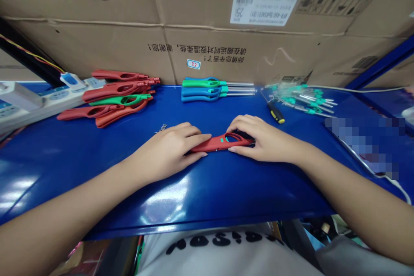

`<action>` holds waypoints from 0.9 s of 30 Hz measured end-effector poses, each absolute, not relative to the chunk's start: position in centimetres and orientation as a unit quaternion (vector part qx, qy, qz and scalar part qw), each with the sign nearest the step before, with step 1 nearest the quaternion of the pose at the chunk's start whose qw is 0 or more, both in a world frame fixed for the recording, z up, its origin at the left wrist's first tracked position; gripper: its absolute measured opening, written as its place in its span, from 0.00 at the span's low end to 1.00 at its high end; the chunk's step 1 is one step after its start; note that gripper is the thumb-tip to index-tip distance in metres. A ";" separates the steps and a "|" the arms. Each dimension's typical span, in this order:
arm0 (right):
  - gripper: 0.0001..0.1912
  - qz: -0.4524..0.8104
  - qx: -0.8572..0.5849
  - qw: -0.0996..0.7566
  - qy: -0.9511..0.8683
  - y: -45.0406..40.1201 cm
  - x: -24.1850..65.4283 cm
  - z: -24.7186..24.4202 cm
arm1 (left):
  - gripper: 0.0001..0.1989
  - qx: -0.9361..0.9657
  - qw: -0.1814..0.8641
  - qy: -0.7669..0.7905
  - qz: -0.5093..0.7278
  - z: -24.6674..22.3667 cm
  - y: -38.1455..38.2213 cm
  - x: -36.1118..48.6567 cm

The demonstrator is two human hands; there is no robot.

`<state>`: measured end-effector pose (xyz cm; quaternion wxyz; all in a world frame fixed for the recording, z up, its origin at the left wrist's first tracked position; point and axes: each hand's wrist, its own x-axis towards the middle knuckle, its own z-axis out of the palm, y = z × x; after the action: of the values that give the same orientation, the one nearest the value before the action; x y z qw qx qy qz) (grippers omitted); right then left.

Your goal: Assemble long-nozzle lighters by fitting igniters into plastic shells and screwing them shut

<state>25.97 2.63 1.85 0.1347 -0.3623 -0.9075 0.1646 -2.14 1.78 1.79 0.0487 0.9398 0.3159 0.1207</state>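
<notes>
A red plastic lighter body [215,143] with an oval opening and small teal parts lies level over the middle of the blue table. My left hand [176,148] closes its thumb and fingers round the lighter's left end. Round its right end, beside the oval opening, my right hand [255,138] has its thumb and fingers pressed. Part of a thin metal tip shows by my right palm. A few small metal pieces [161,129] lie just behind my left hand.
Red and green lighter shells [111,90] lie at the back left, near a power strip [61,95]. Blue and green lighters [202,93] with metal tubes sit back centre. A screwdriver [276,113], metal tubes with teal ends [307,99] and a blurred flat object [362,151] are right. Cardboard [200,8] stands behind.
</notes>
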 end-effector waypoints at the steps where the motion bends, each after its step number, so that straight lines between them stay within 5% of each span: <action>1: 0.15 0.163 -0.362 0.134 -0.908 2.7 26.0 1.8 | 0.16 0.940 0.048 0.316 0.118 1.8 1.8 -2.1; 27: 0.20 0.054 -0.341 0.092 -0.934 2.5 25.7 1.4 | 0.18 0.943 -0.014 0.316 0.101 1.5 1.4 -1.8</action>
<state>25.73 2.45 1.38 0.0924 -0.3406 -0.9341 0.0545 -1.80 1.38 1.51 -0.0142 0.9434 0.3157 0.1010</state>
